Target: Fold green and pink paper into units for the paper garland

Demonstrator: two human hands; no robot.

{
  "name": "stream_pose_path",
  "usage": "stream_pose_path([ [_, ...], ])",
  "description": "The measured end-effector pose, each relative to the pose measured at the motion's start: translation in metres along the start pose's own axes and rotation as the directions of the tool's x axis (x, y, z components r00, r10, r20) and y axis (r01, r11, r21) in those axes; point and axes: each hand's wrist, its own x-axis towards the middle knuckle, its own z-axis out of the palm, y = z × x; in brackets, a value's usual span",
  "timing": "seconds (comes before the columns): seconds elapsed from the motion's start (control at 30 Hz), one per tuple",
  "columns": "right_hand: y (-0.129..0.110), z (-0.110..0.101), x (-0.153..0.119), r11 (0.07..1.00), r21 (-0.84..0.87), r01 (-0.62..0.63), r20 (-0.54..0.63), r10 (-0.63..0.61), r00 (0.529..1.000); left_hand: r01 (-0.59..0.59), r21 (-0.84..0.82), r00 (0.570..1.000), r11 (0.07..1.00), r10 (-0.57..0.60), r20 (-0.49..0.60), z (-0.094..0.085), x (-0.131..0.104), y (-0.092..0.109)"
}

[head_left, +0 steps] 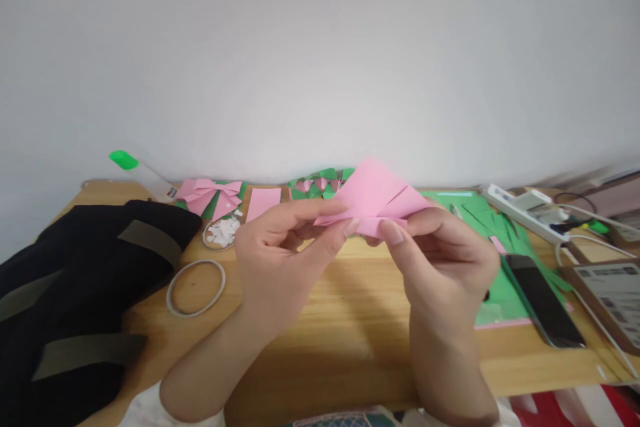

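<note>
The pink sheet (370, 190) is held in the air at the centre, above the table (345, 323), its point towards 12 o'clock and a narrow fold along its lower edge. The left hand (273, 257) pinches it at 8 o'clock, thumb in front and fingers behind. The right hand (445, 250) is clamped on it in the same way at 4 o'clock, thumb on the fold. This two-sided grip probably keeps the paper taut and the fold flat (thin stock would otherwise spring open).

Around the sheet, the pink bow (213, 195) and pink strip (265, 200) lie at 9 o'clock. The dish (223, 230) of white scraps and, nearer the body, the ring (170, 293) are at 8 o'clock. The green sheet (503, 303) and phone (545, 300) are at 4 o'clock, the power strip (527, 213) at 3. These placings presumably leave the middle to the hands.

Limits: the wall (370, 67) bounds movement at 12 o'clock. Black cloth (95, 253) covers the left part of the table. Wood shows at 6 o'clock, between the forearms and down to the near edge, giving room to lower the sheet.
</note>
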Motion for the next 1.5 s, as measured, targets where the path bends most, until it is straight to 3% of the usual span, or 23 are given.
stream_pose_path([
  [0.27,-0.0042,0.0069,0.0035,0.964,0.218,-0.154,-0.047,0.167,0.985,0.012,-0.008,1.000,1.000,-0.013,-0.020,0.0004,0.0011,-0.0020],
  [0.43,-0.0024,0.0083,0.0081,0.895,0.264,-0.359,0.159,0.326,0.932,0.070,-0.099,0.997,0.993,-0.068,0.027,0.0002,0.0004,-0.0014],
  [0.5,-0.0018,0.0088,0.0078,0.880,0.272,-0.389,0.179,0.350,0.919,0.100,-0.138,0.994,0.985,-0.094,0.050,-0.0002,0.0004,-0.0009],
  [0.73,0.0028,0.0077,0.0031,0.867,0.307,-0.392,0.148,0.363,0.920,0.224,-0.195,0.972,0.955,-0.203,0.122,-0.0001,0.0049,0.0009],
  [0.97,0.0045,0.0042,0.0065,0.887,0.304,-0.348,0.057,0.348,0.936,0.297,-0.225,0.934,0.928,-0.233,0.272,-0.0025,0.0062,-0.0012],
  [1.13,0.0033,0.0027,0.0088,0.871,0.322,-0.371,0.054,0.375,0.926,0.305,-0.242,0.922,0.921,-0.223,0.317,-0.0055,0.0076,-0.0038],
  [1.27,0.0041,0.0030,0.0098,0.870,0.319,-0.377,0.053,0.380,0.923,0.266,-0.216,0.939,0.939,-0.202,0.280,-0.0055,0.0077,-0.0050],
  [1.5,0.0040,0.0031,0.0081,0.901,0.259,-0.349,0.030,0.354,0.935,0.156,-0.006,0.975,0.988,-0.153,0.159,-0.0046,0.0062,-0.0013],
])
